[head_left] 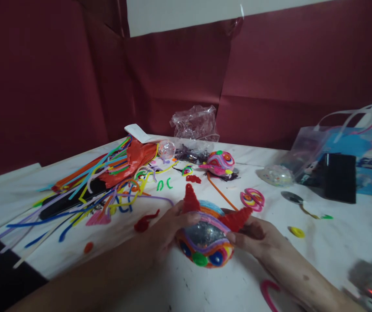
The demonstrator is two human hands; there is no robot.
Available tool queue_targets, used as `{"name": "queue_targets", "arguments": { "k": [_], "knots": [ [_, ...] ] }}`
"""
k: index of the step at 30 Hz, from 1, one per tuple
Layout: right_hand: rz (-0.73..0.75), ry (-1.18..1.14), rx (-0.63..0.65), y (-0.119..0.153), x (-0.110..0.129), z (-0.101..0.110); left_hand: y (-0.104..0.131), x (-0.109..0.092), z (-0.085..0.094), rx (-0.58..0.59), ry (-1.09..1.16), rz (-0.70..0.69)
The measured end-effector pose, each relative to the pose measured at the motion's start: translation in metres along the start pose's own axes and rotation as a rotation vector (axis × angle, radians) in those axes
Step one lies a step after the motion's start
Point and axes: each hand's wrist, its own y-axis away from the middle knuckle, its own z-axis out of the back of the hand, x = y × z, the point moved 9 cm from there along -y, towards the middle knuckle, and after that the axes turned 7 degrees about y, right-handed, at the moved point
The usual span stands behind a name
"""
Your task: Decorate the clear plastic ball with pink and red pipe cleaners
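A rounded craft animal head, wound with coloured pipe cleaners, sits between my hands over the table. It has a shiny clear-grey middle, two dark blue eyes, a green nose and red pointed ears. My left hand wraps its left side, thumb on top next to the left red ear. On the other side my right hand grips the edge by the right red ear. Fingers underneath are hidden. Behind it lies a small red pipe-cleaner piece, and a curled red piece rests left of it.
Loose pipe cleaners spread across the left. A finished-looking colourful ball, crumpled clear plastic and a pink coil lie farther back. On the right are a clear dome, a black phone-like slab and a bag.
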Motion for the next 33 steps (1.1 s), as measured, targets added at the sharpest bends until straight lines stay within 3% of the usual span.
{"name": "queue_targets", "arguments": {
  "k": [7, 14, 18, 24, 30, 33],
  "knots": [
    [0.005, -0.143, 0.094, -0.004, -0.011, -0.007, -0.004, -0.002, 0.005, -0.038, -0.181, -0.016],
    [0.02, -0.158, 0.086, -0.007, -0.012, -0.01, -0.001, -0.022, 0.013, -0.126, -0.4, -0.168],
    [-0.003, -0.181, 0.094, -0.007, -0.009, -0.014, -0.004, -0.017, 0.007, -0.058, -0.357, -0.095],
    [-0.007, -0.219, 0.132, -0.007, -0.009, -0.019, -0.004, -0.021, -0.008, 0.053, -0.278, -0.149],
    [-0.045, -0.203, 0.142, -0.006, -0.011, -0.019, -0.005, -0.017, 0.002, -0.018, -0.297, -0.139],
    [-0.069, -0.194, 0.118, -0.006, -0.013, -0.018, -0.002, -0.022, 0.01, -0.1, -0.439, -0.168]
  ]
}}
